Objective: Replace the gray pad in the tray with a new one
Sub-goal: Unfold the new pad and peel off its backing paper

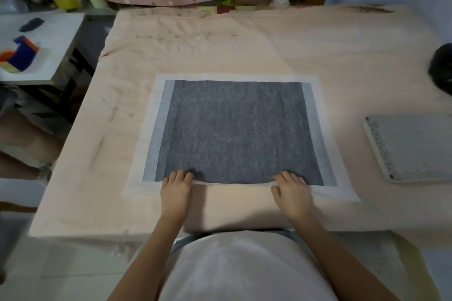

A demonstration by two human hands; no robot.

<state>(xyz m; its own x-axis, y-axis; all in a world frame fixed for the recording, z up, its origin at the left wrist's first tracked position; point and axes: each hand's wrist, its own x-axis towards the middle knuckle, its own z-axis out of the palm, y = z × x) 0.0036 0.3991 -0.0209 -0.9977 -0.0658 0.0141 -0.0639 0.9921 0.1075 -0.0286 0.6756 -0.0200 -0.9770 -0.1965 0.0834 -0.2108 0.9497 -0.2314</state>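
1 gray pad [238,129], 1 tray [413,148], 2 hands

Pad [239,129] lies mid-table [318,44]; tray [415,149] to its right (well apart)

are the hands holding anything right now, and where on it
Both hands hold the gray pad by its near edge: the left hand near the left corner, the right hand toward the right, fingers curled over the slightly lifted white border.
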